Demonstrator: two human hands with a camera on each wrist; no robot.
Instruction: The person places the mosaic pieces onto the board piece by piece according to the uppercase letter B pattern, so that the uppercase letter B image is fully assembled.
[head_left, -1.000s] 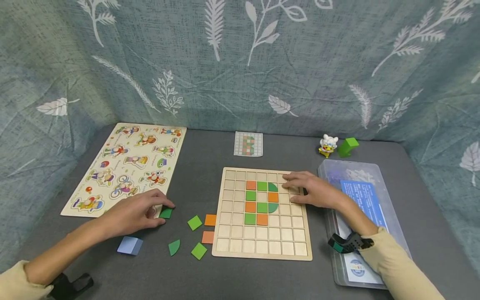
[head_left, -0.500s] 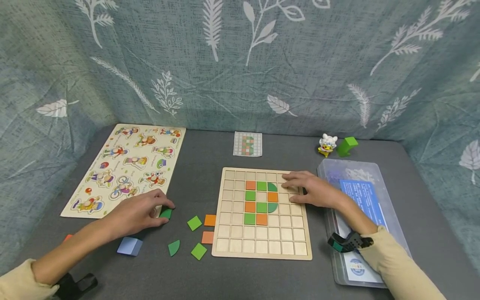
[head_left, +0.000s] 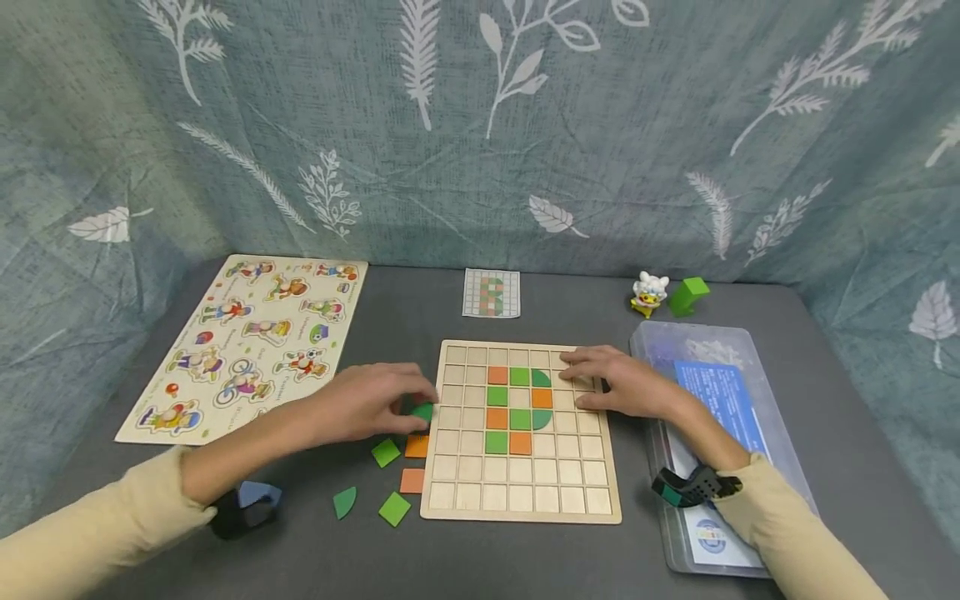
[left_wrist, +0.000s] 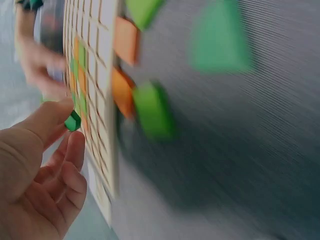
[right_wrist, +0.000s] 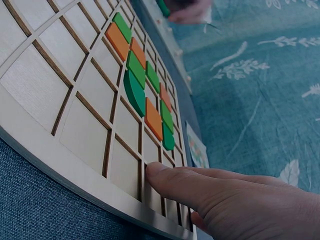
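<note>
My left hand [head_left: 367,402] pinches a dark green tile [left_wrist: 73,121] between thumb and fingers, just off the left edge of the wooden grid board [head_left: 521,514]; fingers hide part of the tile's outline. On the board, orange squares [head_left: 542,399], light green squares [head_left: 497,396] and two dark green quarter-circles [head_left: 541,419] fill several cells. My right hand [head_left: 617,383] rests on the board's upper right side, its fingers extended; in the right wrist view its thumb [right_wrist: 160,172] touches a bare cell.
Loose tiles lie left of the board: light green squares [head_left: 394,509], an orange-red square [head_left: 412,481] and a dark green quarter-circle [head_left: 345,502]. A pattern card [head_left: 491,293] lies behind. A picture puzzle [head_left: 247,350] is left, a plastic case [head_left: 716,417] right, a figurine [head_left: 649,293] behind.
My left hand has moved right with the dark green tile, from beside the picture puzzle to the board's left edge. My right hand stays on the board; the head view has shifted slightly.
</note>
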